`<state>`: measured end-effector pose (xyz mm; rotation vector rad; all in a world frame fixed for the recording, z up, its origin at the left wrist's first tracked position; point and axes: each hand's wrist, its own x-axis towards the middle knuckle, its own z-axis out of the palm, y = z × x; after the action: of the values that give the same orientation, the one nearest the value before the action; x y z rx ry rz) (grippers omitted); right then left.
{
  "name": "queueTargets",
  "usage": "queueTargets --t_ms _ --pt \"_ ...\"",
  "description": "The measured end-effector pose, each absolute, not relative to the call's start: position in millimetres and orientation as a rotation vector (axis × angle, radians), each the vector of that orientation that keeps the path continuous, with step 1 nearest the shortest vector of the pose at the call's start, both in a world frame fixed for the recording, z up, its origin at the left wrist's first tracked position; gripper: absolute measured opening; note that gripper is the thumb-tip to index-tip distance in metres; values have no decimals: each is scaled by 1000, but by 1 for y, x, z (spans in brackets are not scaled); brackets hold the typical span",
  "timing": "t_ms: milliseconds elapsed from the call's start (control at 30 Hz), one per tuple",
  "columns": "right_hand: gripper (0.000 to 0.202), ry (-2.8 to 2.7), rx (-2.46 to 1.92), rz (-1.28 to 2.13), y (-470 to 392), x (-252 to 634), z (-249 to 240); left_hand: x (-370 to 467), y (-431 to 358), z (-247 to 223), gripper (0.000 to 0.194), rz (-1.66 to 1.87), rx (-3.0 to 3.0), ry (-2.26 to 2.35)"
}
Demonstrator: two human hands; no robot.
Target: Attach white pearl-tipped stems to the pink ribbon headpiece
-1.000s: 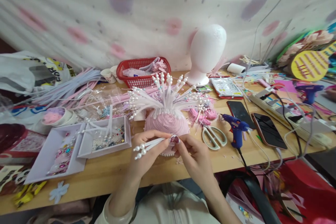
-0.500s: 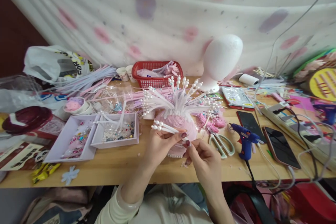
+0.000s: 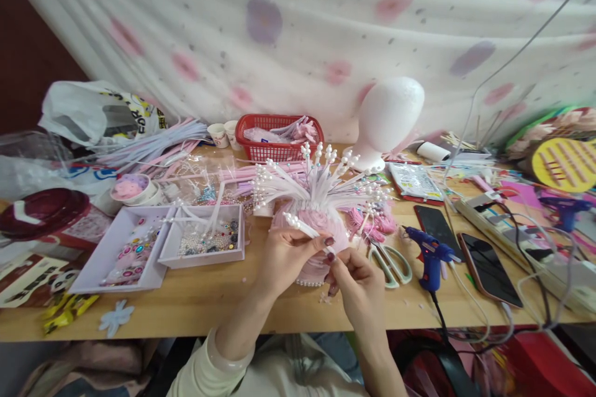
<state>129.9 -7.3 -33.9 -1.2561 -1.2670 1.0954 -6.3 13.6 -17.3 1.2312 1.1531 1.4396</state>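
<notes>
Two hands at work over the near edge of the table [image 3: 195, 304]. Left hand [image 3: 284, 257] pinched shut on a pearl-tipped pick [image 3: 305, 231], thumb and fingers closed round its white stem, pearls pointing up and left. Right hand [image 3: 361, 285] closed too, fingertips nipping the lower end of the same pick, just touching the left thumb. Directly behind both hands, on the table, a pink ruffled headpiece [image 3: 321, 223] bristling with a fan of more pearl picks, a row of pearls along its lower edge.

Left of the headpiece, two pale lilac trays [image 3: 205, 257] side by side, holding beads and gems. Right of it, a pair of scissors [image 3: 391, 260] lying flat, then a blue glue gun [image 3: 431, 254] standing on its handle, its cord trailing off the table edge. Further right, two dark phones [image 3: 488, 267] face up. Behind, a red basket [image 3: 277, 139] and a white foam head [image 3: 388, 118] against the spotted curtain.
</notes>
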Motion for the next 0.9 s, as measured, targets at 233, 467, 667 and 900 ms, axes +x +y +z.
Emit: queueTargets --t_ms 233,467,667,900 --pt "39 -1261 -1227 1077 -4 135 -36 -5 19 -20 36 1392 1001 975" --pt "41 -1220 -1291 1102 -6 131 -35 -3 19 -18 36 1421 946 955" --pt "42 -1215 -1231 1217 -3 132 -35 -11 22 -19 25 1427 1052 1020" --pt "27 -1306 -1155 1195 -5 134 -28 -26 20 -22 5 1434 1252 1165"
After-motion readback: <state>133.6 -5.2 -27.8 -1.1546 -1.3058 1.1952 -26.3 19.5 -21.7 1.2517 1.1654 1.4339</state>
